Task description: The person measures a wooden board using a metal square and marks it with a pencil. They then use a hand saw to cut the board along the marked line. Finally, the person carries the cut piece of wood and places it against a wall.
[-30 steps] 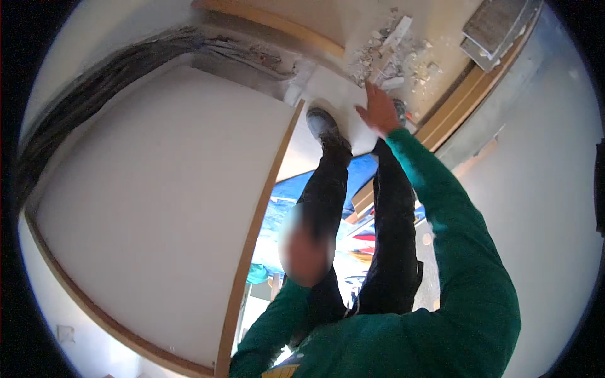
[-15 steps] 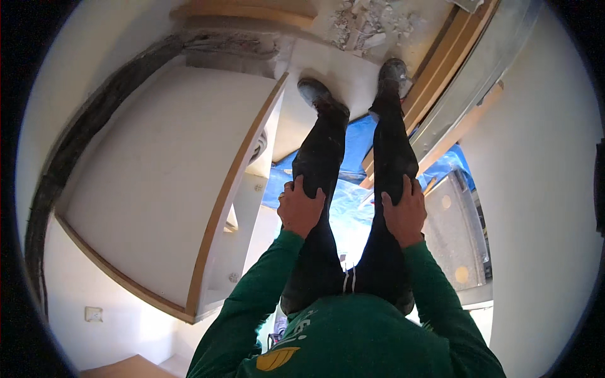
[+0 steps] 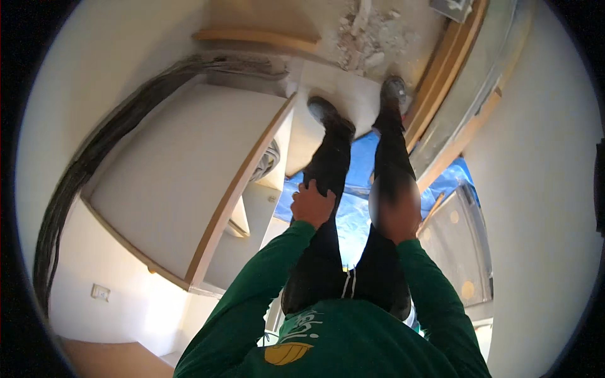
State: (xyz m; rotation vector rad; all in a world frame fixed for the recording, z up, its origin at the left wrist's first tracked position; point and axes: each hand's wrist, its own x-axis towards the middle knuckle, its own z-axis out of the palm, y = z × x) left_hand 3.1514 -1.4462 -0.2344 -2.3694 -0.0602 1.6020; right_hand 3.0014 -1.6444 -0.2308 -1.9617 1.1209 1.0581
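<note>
My left hand [image 3: 313, 205] rests on the left knee of my black trousers [image 3: 330, 157], its fingers a little apart and bent over the cloth, with nothing held. On the right leg lies my right hand [image 3: 402, 222]; a blurred patch covers its fingers, so their shape cannot be made out. Both arms, in green sleeves [image 3: 266, 268], reach forward and down. My dark, dusty left shoe [image 3: 322, 111] and right shoe [image 3: 394, 92] stand on the pale floor slab.
To the left is a white panel [image 3: 183, 157] with a wooden edge, beside shelves holding a coiled grey hose [image 3: 268, 160]. A dark cable bundle [image 3: 94, 151] curves along the wall. Rubble [image 3: 372, 47] lies ahead. Blue sheeting [image 3: 362, 157] and a wooden frame [image 3: 444, 72] are at right.
The view has shifted, so the shoes, panel and rubble appear lower. Both hands remain on my legs; the left shows slightly farther right, and the right one's fingers are now blurred.
</note>
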